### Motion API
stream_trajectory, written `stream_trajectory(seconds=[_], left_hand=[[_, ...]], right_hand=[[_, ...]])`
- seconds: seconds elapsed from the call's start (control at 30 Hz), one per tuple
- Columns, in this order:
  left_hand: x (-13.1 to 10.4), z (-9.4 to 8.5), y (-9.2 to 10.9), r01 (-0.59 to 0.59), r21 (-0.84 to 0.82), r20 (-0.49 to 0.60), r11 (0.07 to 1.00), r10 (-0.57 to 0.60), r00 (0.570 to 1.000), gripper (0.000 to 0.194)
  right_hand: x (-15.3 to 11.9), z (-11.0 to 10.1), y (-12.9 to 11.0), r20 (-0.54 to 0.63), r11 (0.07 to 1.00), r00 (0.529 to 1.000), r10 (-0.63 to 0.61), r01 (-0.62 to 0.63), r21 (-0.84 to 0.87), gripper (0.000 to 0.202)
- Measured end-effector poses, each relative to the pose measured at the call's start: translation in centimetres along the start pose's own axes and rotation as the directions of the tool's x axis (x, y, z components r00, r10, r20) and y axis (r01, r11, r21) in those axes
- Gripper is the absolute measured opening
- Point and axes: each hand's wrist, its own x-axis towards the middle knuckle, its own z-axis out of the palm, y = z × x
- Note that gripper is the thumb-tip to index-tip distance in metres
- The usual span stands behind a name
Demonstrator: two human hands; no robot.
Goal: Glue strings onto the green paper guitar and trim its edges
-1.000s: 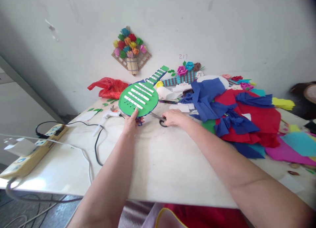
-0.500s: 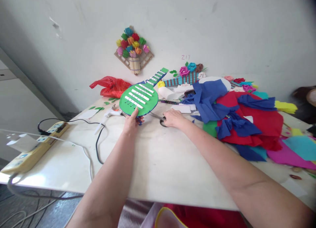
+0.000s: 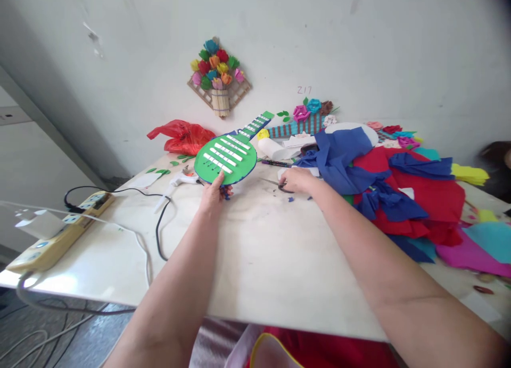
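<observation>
- Head view: the left hand (image 3: 213, 195) is gripping the rounded bottom of a green guitar (image 3: 227, 158), thumb pressing on top, fingers clamping its edge from underneath.
- That guitar, white strips and all, is tilting up over the table (image 3: 255, 261), its neck pointing away and a bit to the right.
- The right hand (image 3: 298, 180) is holding scissors (image 3: 274, 183) low at the table, fingers closing on the dark handles. Blades are pointing left toward the guitar, not touching it.
- Little blue scraps (image 3: 291, 199) are lying just beside the scissors, and a dark pen (image 3: 275, 163) is lying behind them.
- A white glue gun (image 3: 182, 180) is sitting left of the guitar, with a red bag (image 3: 183, 138) slouching behind.
- Blue sheets (image 3: 345, 158) and red sheets (image 3: 433, 190) are piling up messily on the right.
</observation>
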Motion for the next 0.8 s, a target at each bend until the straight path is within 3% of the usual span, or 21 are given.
stream_trajectory(seconds=[0.07,0.13,0.23,0.33,0.43,0.6,0.8], left_hand=[[0.1,-0.1,-0.1,-0.005,0.003,0.013,1.0,0.005,1.0,0.045],[0.1,-0.3,-0.1,-0.016,0.011,0.013,1.0,0.016,1.0,0.045],[0.2,-0.3,-0.2,-0.01,0.019,0.009,1.0,0.01,1.0,0.044],[0.1,-0.3,-0.1,0.001,0.01,0.012,1.0,-0.001,1.0,0.043],[0.2,-0.4,0.0,0.01,0.005,0.019,1.0,-0.01,1.0,0.041],[0.4,-0.5,0.0,0.016,-0.003,0.042,1.0,-0.016,0.999,0.04],[0.5,-0.7,0.1,0.034,0.003,0.053,0.999,-0.034,0.998,0.038]], right_hand=[[0.1,-0.4,1.5,0.006,0.992,0.999,-0.048,0.047,0.12,0.025],[0.1,-0.6,2.7,0.021,0.934,0.995,-0.094,0.081,0.349,0.029],[0.1,-0.7,3.5,-0.124,0.844,0.981,-0.148,0.19,0.502,0.039],[-0.1,-0.9,2.9,-0.268,0.886,0.943,-0.2,0.291,0.361,0.048],[-0.4,-1.0,1.7,-0.307,0.931,0.906,-0.293,0.343,0.124,0.053],[-0.5,-0.8,0.3,-0.349,0.862,0.789,-0.506,0.462,-0.207,0.042],[-0.4,-0.7,0.0,-0.308,0.805,0.755,-0.579,0.471,-0.36,0.039]])
